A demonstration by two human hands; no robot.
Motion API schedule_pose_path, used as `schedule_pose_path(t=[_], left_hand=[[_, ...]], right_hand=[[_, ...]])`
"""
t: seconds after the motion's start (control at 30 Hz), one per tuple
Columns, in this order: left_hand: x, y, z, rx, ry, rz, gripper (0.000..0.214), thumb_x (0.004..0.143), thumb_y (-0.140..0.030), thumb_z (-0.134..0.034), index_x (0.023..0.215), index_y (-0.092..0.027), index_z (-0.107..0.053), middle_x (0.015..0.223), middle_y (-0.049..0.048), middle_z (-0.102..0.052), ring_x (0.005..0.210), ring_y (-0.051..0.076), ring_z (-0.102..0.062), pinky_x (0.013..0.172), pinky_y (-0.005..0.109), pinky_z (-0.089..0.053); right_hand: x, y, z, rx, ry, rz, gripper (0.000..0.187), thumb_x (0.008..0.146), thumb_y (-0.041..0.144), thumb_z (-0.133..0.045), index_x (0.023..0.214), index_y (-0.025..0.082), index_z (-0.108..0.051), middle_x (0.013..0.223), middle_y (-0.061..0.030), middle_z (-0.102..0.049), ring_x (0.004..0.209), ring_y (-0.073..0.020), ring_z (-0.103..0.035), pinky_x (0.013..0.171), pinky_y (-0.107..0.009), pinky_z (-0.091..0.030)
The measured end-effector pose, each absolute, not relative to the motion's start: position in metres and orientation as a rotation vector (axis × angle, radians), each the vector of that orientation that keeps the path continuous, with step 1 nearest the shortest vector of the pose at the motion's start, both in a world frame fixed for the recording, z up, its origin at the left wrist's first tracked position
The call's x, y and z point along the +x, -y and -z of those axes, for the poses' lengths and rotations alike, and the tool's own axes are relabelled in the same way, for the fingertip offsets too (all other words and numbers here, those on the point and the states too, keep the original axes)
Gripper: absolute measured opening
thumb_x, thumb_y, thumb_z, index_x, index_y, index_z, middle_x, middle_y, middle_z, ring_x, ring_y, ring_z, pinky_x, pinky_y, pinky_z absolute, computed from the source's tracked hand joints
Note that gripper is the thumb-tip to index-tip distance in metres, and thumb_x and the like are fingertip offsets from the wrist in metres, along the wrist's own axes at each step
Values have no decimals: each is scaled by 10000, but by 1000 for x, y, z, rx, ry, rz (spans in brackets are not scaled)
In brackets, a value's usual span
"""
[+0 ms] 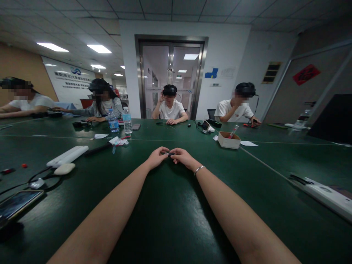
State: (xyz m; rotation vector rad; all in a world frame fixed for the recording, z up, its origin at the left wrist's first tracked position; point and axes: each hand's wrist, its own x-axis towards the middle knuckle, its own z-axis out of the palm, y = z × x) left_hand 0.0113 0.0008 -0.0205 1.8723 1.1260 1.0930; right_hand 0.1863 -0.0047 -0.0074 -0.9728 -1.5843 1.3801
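Table (170, 220): big, green and a bit shiny, and it goes right across the room.
Glass doors (156, 84): two of them with a shiny metal frame, in the wall at the back.
People (173, 109): four of them sit on the far side of the table, each with a black thing on their head.
Long white thing (328, 196): flat on the table, over on the right.
White bar (68, 157): on the table to the left, with a round-edged white thing (65, 168) just beside it.
Box (229, 142): small, pale and open at the top, past the right hand; a red and clear stick (234, 131) pokes out of it.
Bottles (127, 123): two, standing up side by side, past the left hand.
Left hand (158, 158): thumb and fingers pinched close together, holding one side of the small dark thing.
Right hand (183, 158): pinched close too, holding the other side, with the fingertips of both hands almost meeting.
Phone (22, 205): near the left edge, with black cords by it.
Bracelet (199, 170): silver, around the right wrist.
Small dark thing (170, 154): between the fingertips of both hands, over the middle of the table; fingers hide most of it, so I cannot tell what it is.
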Motion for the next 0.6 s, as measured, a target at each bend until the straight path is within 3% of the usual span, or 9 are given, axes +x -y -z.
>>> schedule_pose_path(t=[0.43, 0.6], left_hand=[[11, -3, 24, 1880, -1090, -1054, 327, 776, -410, -494, 965, -158, -581, 751, 27, -601, 653, 130, -545, 641, 268, -446], [10, -1, 20, 1877, -1140, -1074, 291, 787, -370, -463, 967, -182, -594, 889, 35, -601, 642, 114, -542, 668, 268, -443]], right_hand=[[186, 7, 7, -981, 1603, -1355, 184, 763, -15, -552, 891, 116, -569, 648, 18, -579, 432, -40, -509, 408, -120, -454], [186, 6, 6, -978, 1591, -1363, 194, 759, -22, -549, 892, 118, -569, 634, 22, -571, 440, -48, -517, 413, -126, -458]])
